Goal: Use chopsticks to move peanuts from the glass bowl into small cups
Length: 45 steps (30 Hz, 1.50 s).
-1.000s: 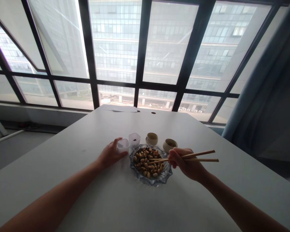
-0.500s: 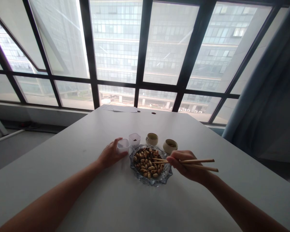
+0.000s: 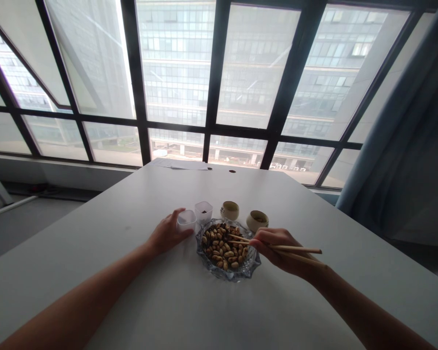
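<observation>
My right hand (image 3: 280, 250) grips a pair of wooden chopsticks (image 3: 299, 250). Their tips reach in among the nuts (image 3: 224, 249), which look like pistachios or peanuts, in a scalloped glass bowl (image 3: 229, 277). Whether the tips pinch a nut is too small to tell. To the left of the bowl, my left hand (image 3: 169, 232) is wrapped round a small clear plastic cup (image 3: 186, 221) standing on the table. Beside it sits a second clear cup (image 3: 203, 210) with a few dark bits inside.
Behind the glass bowl stand two small beige ceramic cups, one at the back (image 3: 229, 210) and one nearer my right hand (image 3: 257, 221). White paper (image 3: 182, 165) lies at the far end of the white table (image 3: 160, 301). A blue curtain (image 3: 383, 126) hangs at the right.
The chopsticks' tips have shifted slightly up and left within the nuts, and their back ends have tilted lower. My left hand and the cup have stayed in place.
</observation>
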Available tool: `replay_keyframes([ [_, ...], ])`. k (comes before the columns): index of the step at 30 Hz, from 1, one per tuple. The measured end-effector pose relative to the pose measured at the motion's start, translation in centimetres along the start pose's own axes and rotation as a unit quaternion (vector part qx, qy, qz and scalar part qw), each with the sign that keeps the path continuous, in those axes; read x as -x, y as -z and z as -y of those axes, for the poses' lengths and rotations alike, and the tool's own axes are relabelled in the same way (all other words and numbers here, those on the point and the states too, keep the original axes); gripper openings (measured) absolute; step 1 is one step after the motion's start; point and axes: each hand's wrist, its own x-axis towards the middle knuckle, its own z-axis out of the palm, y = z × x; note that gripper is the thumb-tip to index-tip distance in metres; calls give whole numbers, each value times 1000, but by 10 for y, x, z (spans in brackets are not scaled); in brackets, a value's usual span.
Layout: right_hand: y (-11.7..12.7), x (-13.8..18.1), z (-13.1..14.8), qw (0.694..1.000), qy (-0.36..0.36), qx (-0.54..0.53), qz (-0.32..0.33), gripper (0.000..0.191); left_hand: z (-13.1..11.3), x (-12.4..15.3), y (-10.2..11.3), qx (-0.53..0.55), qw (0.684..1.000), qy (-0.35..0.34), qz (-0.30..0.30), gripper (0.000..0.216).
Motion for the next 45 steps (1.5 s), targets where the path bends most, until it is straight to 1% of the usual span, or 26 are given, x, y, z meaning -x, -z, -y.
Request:
replay_keyframes([
  [5, 0, 0, 1, 1000, -5, -5, -27, 50, 1, 0, -1, -6, 1000, 0, -2, 67],
  [8, 0, 0, 3, 998, -25, -22, -47, 50, 3, 0, -2, -7, 1000, -4, -7, 66],
  [10, 0, 1, 6, 995, -58, -37, -71, 50, 3, 0, -2, -9, 1000, -5, -6, 67],
  [12, -1, 0, 9, 987, -108, -57, -102, 51, 4, 0, -2, -11, 1000, -4, -1, 68],
  [15, -4, -1, 11, 965, -195, -99, -142, 53, 4, 0, -2, -7, 1000, -7, 1, 68],
  [18, -10, -2, 8, 946, -244, -142, -158, 54, 4, 0, -2, 0, 1000, -8, -7, 67],
  [24, -13, -3, 3, 934, -257, -189, -162, 54, 3, 0, -1, 5, 1000, 1, -1, 67],
  [27, -10, -3, 2, 924, -259, -208, -192, 53, 2, 0, -1, 12, 1000, -3, -9, 66],
  [28, -9, -3, 0, 916, -264, -217, -213, 53, 2, 0, -1, 12, 1000, -4, -10, 66],
  [30, -7, -4, -6, 889, -284, -246, -263, 54, 2, 0, -1, 9, 1000, -1, -10, 67],
  [33, -4, -5, -19, 828, -328, -327, -316, 53, 2, 0, -1, 4, 1000, 2, -2, 68],
  [37, -3, -7, -34, 736, -380, -432, -356, 44, 3, 0, -1, 4, 1000, -6, -5, 68],
  [39, -4, -7, -38, 712, -391, -455, -366, 41, 4, 0, -2, 5, 1000, -5, -8, 67],
  [40, -5, -7, -40, 709, -390, -459, -368, 41, 4, 0, -2, 6, 1000, -5, -8, 67],
  [41, -6, -7, -40, 713, -385, -458, -366, 40, 4, 0, -2, 6, 1000, -5, -7, 67],
  [42, -6, -7, -40, 724, -376, -452, -361, 41, 4, 0, -2, 6, 1000, -4, -6, 67],
  [45, -7, -5, -36, 781, -338, -399, -343, 45, 4, 0, -2, 4, 1000, -3, -6, 67],
])
